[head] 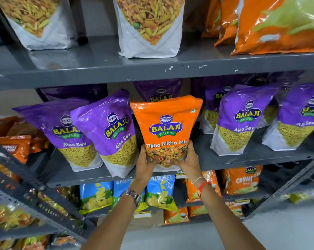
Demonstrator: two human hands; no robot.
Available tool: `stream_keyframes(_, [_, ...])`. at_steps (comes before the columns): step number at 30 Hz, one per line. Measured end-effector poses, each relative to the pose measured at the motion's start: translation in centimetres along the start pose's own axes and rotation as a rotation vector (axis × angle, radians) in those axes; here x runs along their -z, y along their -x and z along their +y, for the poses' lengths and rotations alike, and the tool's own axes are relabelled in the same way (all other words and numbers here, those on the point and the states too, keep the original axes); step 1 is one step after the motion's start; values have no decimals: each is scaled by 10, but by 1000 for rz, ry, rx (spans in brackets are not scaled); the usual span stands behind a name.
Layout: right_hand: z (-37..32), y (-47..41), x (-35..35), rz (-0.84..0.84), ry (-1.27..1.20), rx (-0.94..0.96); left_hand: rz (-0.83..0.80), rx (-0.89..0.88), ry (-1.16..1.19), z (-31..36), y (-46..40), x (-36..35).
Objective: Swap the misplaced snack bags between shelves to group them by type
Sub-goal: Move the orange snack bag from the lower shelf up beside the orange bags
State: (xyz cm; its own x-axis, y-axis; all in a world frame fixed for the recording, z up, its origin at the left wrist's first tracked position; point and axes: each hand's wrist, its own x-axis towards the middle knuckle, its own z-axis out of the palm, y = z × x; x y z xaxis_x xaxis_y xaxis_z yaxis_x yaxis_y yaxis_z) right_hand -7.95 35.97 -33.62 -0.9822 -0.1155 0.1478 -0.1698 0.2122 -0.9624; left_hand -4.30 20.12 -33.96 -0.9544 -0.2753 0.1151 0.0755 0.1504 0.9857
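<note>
An orange Tikha Mitha Mix bag (166,123) stands upright at the front of the middle shelf (242,160), among purple Aloo Sev bags (107,127). My left hand (144,163) grips its lower left corner and my right hand (189,158) grips its lower right corner. Further purple Aloo Sev bags (240,120) stand to its right and behind it. On the top shelf (102,69) stand two white-bottomed mix bags (149,27), their upper parts cut off by the frame.
Orange bags (271,26) lean at the top right. Below the middle shelf sit blue chip bags (96,195) and orange bags (240,181). A second grey rack (26,177) with orange packets juts in at the left. Grey floor (278,228) lies at the lower right.
</note>
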Motion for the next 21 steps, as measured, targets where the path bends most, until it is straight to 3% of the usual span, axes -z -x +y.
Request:
stream_keyframes(9, [-87,57,11,111,36,224,100,-274,23,80,60,34])
stream_keyframes(21, [-262,48,-3,184,8,501,228,-508,-193,250,66,129])
